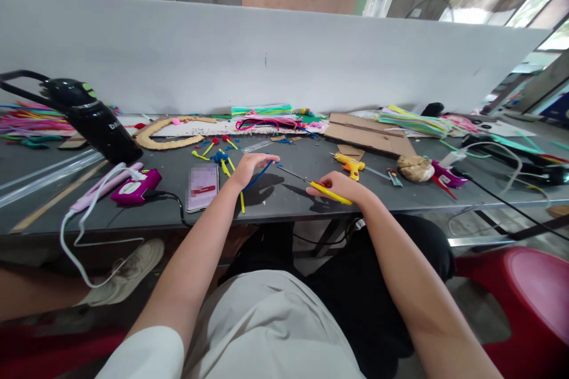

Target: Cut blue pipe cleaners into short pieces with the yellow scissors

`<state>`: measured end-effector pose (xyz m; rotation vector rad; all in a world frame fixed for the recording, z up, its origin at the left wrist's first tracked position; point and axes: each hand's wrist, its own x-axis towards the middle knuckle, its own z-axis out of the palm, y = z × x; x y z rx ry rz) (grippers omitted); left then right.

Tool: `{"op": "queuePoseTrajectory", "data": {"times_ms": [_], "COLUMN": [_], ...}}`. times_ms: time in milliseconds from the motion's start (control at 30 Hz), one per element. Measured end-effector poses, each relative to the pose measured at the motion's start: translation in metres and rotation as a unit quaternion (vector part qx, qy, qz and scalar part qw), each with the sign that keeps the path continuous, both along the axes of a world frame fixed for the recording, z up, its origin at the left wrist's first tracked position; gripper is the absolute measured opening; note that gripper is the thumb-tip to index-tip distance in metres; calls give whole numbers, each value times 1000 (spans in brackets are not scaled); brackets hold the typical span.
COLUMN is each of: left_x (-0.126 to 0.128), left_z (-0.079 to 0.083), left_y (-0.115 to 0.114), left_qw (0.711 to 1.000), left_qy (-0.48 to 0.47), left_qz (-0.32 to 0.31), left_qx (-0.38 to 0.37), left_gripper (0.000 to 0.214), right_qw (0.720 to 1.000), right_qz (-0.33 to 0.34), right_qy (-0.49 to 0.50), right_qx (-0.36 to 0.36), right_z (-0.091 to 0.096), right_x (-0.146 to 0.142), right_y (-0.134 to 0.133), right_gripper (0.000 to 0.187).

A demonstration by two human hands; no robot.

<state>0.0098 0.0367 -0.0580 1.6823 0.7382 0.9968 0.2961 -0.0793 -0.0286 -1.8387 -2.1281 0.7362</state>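
Observation:
My left hand (252, 169) is closed, its fingertips pinching a blue pipe cleaner (258, 176) that slants down beneath the palm. In my right hand (340, 185) are yellow-handled scissors (326, 191), gripped at the handles. Their blades point left, with the tips close to my left fingertips and a small blue piece. Just left of my left hand lie yellow pipe cleaners (242, 202) and a curled blue bundle (220, 157). A phone (203, 188) with a lit screen rests flat beside them. Beyond my right hand is a yellow glue gun (351, 166).
A black bottle (100, 127) stands at the left, near a purple power adapter (136, 186) with white cables. Cardboard (371, 135) and pipe cleaner bundles (413, 121) line the white partition (267, 65). A twine ball (415, 168) sits at right. Someone's shoe (127, 272) shows below the table.

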Motion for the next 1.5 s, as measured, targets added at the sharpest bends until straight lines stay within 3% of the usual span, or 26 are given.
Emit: {"op": "queuePoseTrajectory", "data": {"times_ms": [167, 400, 1100, 1500], "left_x": [1, 1, 2, 2], "left_z": [6, 6, 4, 2], "left_y": [-6, -9, -6, -5], "left_qw": [997, 996, 997, 997], "left_qy": [58, 53, 54, 61], "left_qz": [-5, -8, -47, -34], "left_qx": [48, 70, 34, 26], "left_gripper": [55, 57, 58, 60], "right_qw": [999, 1000, 1000, 999], "right_qz": [30, 20, 22, 32], "right_qy": [22, 11, 7, -13], "right_qx": [-19, -16, 3, 25], "right_z": [-1, -3, -7, -3], "right_x": [-4, -3, -3, -9], "right_y": [0, 2, 6, 6], "right_gripper": [72, 72, 71, 69]}}
